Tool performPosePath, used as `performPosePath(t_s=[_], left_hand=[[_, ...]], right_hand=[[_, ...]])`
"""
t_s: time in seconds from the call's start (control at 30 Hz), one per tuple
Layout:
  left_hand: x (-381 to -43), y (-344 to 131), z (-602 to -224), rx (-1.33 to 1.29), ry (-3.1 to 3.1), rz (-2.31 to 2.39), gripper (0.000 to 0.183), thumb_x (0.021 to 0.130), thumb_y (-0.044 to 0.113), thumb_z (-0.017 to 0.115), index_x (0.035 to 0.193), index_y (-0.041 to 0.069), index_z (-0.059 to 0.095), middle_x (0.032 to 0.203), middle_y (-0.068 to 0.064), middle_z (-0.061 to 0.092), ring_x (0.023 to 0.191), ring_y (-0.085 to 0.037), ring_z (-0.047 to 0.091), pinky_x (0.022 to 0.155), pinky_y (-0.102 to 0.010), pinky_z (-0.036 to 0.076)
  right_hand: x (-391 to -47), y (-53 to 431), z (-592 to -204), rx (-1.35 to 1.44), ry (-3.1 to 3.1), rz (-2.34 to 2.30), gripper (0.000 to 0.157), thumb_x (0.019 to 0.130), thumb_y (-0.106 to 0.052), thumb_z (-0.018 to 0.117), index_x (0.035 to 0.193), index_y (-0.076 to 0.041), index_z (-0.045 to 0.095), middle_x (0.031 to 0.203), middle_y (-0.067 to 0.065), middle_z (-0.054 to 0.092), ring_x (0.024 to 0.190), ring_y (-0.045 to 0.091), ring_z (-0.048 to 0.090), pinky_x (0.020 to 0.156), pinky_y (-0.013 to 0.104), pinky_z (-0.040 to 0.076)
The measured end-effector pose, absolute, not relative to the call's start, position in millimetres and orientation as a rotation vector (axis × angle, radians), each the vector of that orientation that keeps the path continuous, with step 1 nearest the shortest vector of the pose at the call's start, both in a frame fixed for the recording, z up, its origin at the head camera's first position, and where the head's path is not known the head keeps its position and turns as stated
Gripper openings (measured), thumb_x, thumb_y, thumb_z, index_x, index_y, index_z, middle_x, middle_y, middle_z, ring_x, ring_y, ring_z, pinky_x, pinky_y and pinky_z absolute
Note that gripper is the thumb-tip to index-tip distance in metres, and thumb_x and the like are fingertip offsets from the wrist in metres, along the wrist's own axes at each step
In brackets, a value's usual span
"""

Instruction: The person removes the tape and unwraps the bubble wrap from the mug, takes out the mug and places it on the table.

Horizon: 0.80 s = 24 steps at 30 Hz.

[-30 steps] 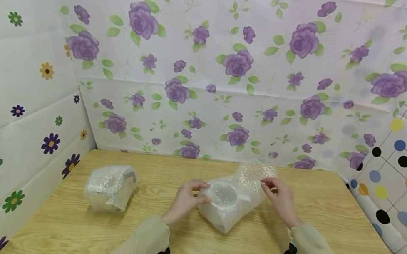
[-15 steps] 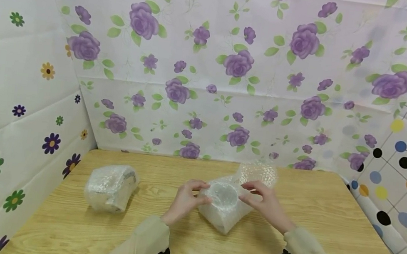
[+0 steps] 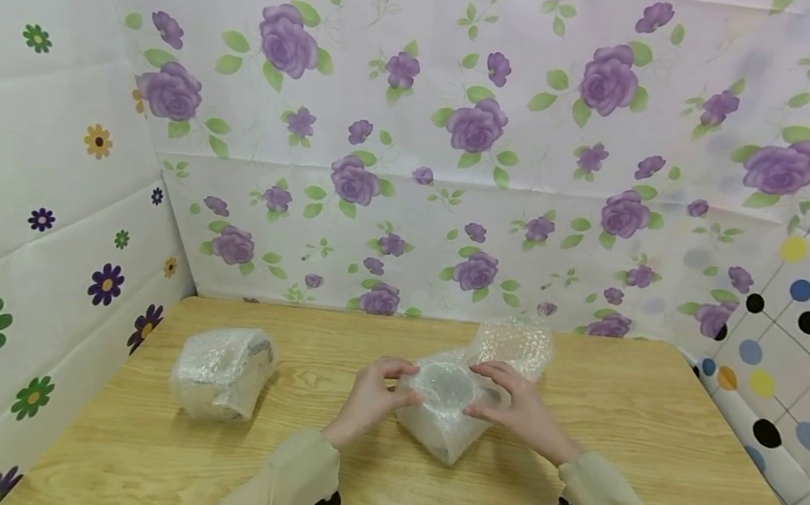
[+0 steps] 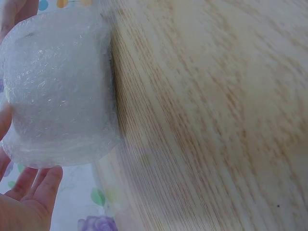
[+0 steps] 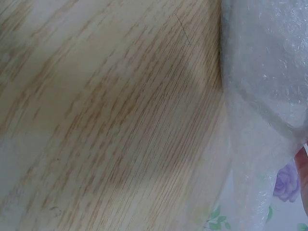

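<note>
On the wooden table [image 3: 303,491], between two pale sleeves [image 3: 289,477], a package [image 3: 448,412] in bubble wrap is held from both sides.
The other package [image 3: 220,373] lies well apart, on the left; the left hand [image 3: 377,393] grips the near package with thumb and fingers curved at its round end, and the right hand [image 3: 522,410] grips the opposite side in the same way; the wrap blurs what is inside, the frame cuts off the sleeves, and the right wrist view shows only a small piece of hand.
</note>
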<state>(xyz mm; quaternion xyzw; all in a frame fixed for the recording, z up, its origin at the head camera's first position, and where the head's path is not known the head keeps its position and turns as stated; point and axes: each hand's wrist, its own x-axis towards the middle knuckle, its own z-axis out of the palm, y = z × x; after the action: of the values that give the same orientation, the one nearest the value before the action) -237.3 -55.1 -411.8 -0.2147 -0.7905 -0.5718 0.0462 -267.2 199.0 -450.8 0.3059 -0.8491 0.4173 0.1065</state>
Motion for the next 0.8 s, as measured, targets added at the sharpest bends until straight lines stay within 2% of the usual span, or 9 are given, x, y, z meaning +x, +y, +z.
performPosePath(t_s=[0.3, 0.6, 0.8], left_hand=[[-238, -54, -412, -0.646, -2.408, -1.761, 0.035, 0.077, 0.001, 0.071, 0.107, -0.012, 0.059, 0.112, -0.025, 0.052, 0.098, -0.039, 0.050, 0.079, -0.044, 0.047], [-238, -54, -413, -0.655, -2.413, -1.769, 0.035, 0.077, 0.002, 0.071, 0.107, -0.012, 0.058, 0.112, -0.024, 0.052, 0.098, -0.040, 0.049, 0.079, -0.046, 0.046], [-259, -56, -441, -0.659, -2.465, -1.615, 0.039, 0.076, 0.016, 0.074, 0.109, -0.003, 0.062, 0.112, -0.013, 0.055, 0.098, -0.030, 0.052, 0.076, -0.037, 0.048]], right_hand=[[-267, 198, -450, 0.920, -2.538, 1.244, 0.066, 0.071, -0.038, 0.075, 0.125, -0.008, 0.053, 0.123, 0.001, 0.049, 0.112, 0.022, 0.045, 0.090, 0.046, 0.038], [-268, 198, -447, 0.921, -2.667, 1.237, 0.070, 0.073, -0.045, 0.071, 0.130, -0.010, 0.049, 0.126, 0.002, 0.044, 0.114, 0.025, 0.041, 0.090, 0.050, 0.037], [-268, 196, -444, 0.937, -2.657, 1.153, 0.072, 0.071, -0.047, 0.071, 0.126, -0.005, 0.052, 0.122, 0.005, 0.047, 0.110, 0.025, 0.045, 0.089, 0.047, 0.039]])
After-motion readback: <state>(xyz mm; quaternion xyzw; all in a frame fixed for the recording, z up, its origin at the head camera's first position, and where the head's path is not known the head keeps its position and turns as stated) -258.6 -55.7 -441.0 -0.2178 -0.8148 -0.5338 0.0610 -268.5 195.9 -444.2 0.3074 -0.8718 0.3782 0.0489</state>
